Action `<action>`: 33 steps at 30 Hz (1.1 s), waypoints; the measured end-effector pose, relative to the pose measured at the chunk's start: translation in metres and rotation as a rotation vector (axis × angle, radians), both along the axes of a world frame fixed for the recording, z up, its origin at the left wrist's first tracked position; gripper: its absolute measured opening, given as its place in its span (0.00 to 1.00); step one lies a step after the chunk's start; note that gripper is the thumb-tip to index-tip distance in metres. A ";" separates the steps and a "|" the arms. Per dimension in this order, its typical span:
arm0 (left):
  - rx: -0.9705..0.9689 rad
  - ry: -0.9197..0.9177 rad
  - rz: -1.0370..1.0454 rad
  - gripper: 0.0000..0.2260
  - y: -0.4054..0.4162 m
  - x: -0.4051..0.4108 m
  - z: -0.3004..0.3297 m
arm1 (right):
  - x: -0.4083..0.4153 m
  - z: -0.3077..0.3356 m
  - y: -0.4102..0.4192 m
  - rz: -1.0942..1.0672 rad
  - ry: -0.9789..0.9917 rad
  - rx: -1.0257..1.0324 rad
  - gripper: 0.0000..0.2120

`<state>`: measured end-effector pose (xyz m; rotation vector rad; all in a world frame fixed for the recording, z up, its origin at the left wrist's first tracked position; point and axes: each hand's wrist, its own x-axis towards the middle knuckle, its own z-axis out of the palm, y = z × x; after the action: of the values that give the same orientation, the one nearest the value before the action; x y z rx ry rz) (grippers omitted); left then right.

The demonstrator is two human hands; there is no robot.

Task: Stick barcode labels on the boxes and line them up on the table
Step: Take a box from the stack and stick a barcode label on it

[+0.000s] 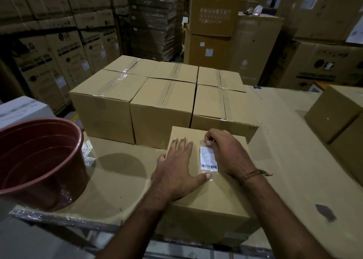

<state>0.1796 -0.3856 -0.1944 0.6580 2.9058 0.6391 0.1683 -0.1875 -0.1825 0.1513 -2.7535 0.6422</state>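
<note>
Right now the barcode label (pixel 209 158) lies on top of the near box (pixel 208 182), its print too small for me to read and its right edge hidden under my right hand (pixel 225 152). That hand's curled fingertips pinch the label's top end. My left hand (pixel 176 172) lies flat with fingers spread on the box just left of the label, thumb pressing the clear film at its lower end. Behind stand six taped boxes (pixel 161 101) in two rows. One red tub (pixel 39 160) sits left, cut off by the frame.
</note>
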 end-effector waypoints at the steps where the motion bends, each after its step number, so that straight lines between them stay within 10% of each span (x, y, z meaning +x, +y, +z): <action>1: 0.001 0.004 0.001 0.49 0.000 0.000 0.000 | 0.001 0.000 0.000 -0.006 -0.001 -0.019 0.08; 6: 0.008 0.011 0.003 0.49 0.000 -0.001 -0.002 | 0.008 0.000 0.004 0.019 -0.011 -0.206 0.10; 16: 0.008 0.007 0.000 0.49 -0.001 -0.001 -0.001 | 0.022 0.006 0.016 -0.105 -0.263 -0.848 0.53; 23: -0.010 0.007 -0.003 0.49 0.000 -0.002 -0.001 | 0.039 0.008 0.018 -0.158 -0.360 -0.666 0.47; 30: 0.002 0.026 0.001 0.50 0.000 -0.001 -0.004 | 0.048 0.007 0.020 -0.076 -0.347 -0.590 0.11; 33: 0.002 0.044 0.006 0.50 0.000 0.000 -0.004 | 0.050 0.014 0.023 0.021 -0.421 -0.552 0.15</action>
<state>0.1795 -0.3854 -0.1986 0.6730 2.9489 0.6361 0.2181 -0.1646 -0.1689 -0.0919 -2.8199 1.5584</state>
